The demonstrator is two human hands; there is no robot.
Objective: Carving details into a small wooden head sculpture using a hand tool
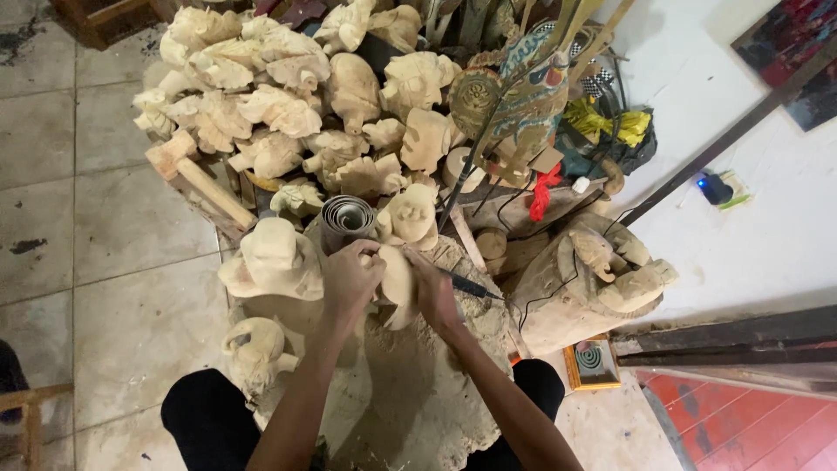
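The left hand (pixel 351 281) wraps its grip closed around the upper left side of a pale, unfinished wooden carving (pixel 399 284), which sits upright between both hands at the middle of the scene, resting on a rough stump-like work surface (pixel 410 384) strewn with wood dust. The right hand (pixel 433 295) presses against the right side of the same carving, its grip closed on a dark-handled carving tool (pixel 466 284) whose handle sticks out to the right; where the tip meets the wood is hidden by the fingers. Just behind the left hand stands a grey roll of sandpaper (pixel 347 220), upright, with its spiral end showing. Left of the hands a larger pale carved figure (pixel 274 260) rests at the edge of the surface, and nearer, lower left, a smaller rounded carving (pixel 251 343) lies beside the person's dark-clothed knee (pixel 205 419). At the far side a heap of similar unpainted wooden carvings (pixel 288 96) is piled up, with a wooden mallet (pixel 193 176) leaning at its left edge. To the right of the heap stand painted flat puppet figures (pixel 523 87) on sticks, and further right a carved log (pixel 593 283) sits on the floor. The tiled floor (pixel 113 244) stretches away on the left, and a red-painted floor (pixel 750 427) shows at the near right.
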